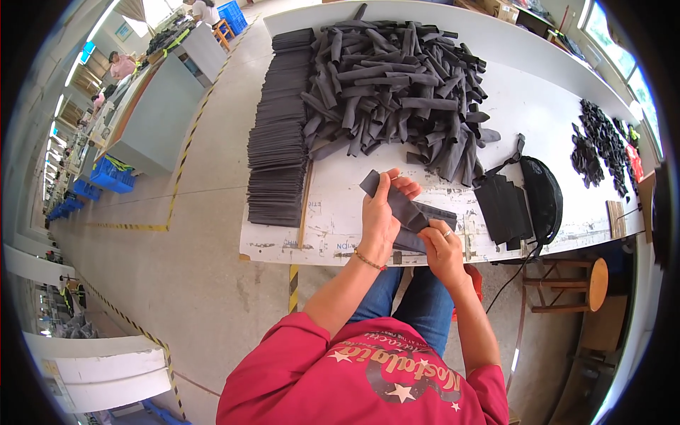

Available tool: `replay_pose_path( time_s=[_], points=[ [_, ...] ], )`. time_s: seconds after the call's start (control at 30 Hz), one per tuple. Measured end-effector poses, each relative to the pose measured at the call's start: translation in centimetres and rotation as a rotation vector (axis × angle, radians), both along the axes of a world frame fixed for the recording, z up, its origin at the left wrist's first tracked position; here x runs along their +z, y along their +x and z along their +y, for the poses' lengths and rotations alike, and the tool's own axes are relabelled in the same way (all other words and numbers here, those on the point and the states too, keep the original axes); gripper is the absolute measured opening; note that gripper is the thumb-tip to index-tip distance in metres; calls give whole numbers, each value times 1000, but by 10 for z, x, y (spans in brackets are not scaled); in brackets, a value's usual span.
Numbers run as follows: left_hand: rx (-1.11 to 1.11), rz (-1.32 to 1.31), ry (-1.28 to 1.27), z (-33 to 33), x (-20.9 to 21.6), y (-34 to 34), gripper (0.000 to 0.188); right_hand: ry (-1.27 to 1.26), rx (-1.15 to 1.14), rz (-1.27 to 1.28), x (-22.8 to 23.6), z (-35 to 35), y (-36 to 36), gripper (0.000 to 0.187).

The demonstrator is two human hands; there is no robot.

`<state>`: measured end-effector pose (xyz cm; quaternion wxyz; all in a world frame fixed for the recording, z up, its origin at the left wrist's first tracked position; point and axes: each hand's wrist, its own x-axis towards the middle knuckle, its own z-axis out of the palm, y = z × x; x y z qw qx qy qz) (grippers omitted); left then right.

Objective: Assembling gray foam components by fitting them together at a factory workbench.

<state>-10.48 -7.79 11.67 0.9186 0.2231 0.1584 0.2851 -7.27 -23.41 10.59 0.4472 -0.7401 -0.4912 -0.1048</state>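
Both of my hands hold a dark grey fabric strip [405, 210] stretched between them over the table's front edge. My left hand [380, 216] pinches its upper left end with the thumb on top. At the lower right end, my right hand [443, 248] grips the strip with closed fingers. More dark grey fabric [409, 241] shows just below and behind the strip; whether it is part of the same piece I cannot tell. Beyond my hands lies a big heap of curled fabric pieces [404, 85]. To its left runs a long, neat row of flat fabric pieces [275, 142].
Right of my hands, a short stack of dark fabric pieces [501, 211] lies beside a black bag [542, 195]. Small black pieces [602, 149] are heaped farther right on the white table [545, 106]. A wooden stool [597, 285] stands under the right side. People work in the left background.
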Motion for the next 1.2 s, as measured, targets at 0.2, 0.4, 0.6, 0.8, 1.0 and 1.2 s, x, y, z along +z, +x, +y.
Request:
replay_pose_path(
  time_s=[0.2,0.4,0.6,0.8,1.0,1.2],
  points=[
    [-1,-11,-22,3,-3,4,34,-11,-9,0,1,1,-1,18],
    [44,-15,-42,8,-9,-2,32,0,26,-40,-6,6,-1,16],
    [-1,-106,31,-12,0,1,38,253,-77,715,-11,-12,-6,18],
    [64,-155,-9,13,9,-7,40,422,-134,908,5,31,-11,15],
    [38,-145,130,15,12,-7,37,482,-95,1203,26,21,-8,33],
    [-86,-257,-9,12,-1,-2,34,541,-113,1253,15,23,-6,13]
  ],
)
